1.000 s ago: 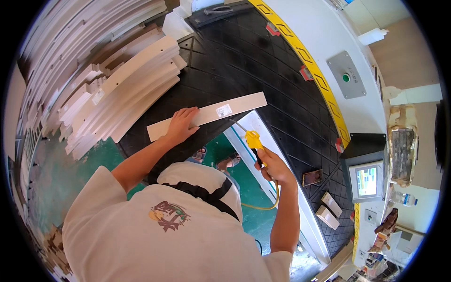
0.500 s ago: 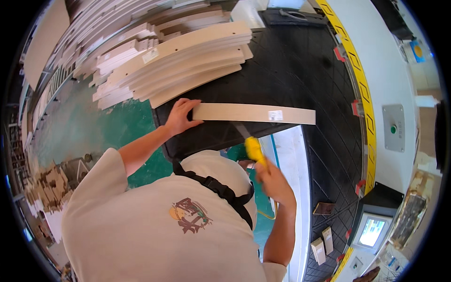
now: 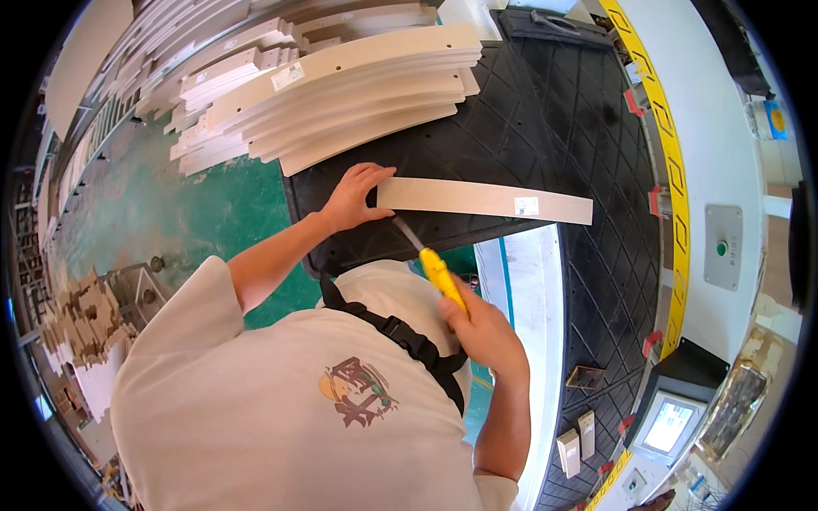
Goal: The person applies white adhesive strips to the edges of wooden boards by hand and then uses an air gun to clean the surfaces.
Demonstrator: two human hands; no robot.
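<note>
A narrow, pale wooden board (image 3: 477,195) with a white label near its right end lies crosswise on the black matted table. My left hand (image 3: 356,198) grips the board's left end, thumb on the near edge and fingers on the far one. In my right hand (image 3: 486,332) is a yellow-handled tool (image 3: 439,272) with a slim grey metal blade; its exact kind is unclear. The blade points up and left, its tip close to my left thumb at the board's near left corner. Whether the tip touches the wood, I cannot tell.
Stacked pale boards (image 3: 366,94) rise at the far left of the black mat (image 3: 596,281). Two small wood pieces (image 3: 569,451) and a dark flat object (image 3: 586,377) lie to the right. Beyond stands a white machine with a yellow-marked edge (image 3: 673,170) and a lit screen (image 3: 669,426).
The tool has swung leftward, its blade moving from under the board's middle toward its left end. The view has shifted slightly; my left hand keeps its grip on the board.
</note>
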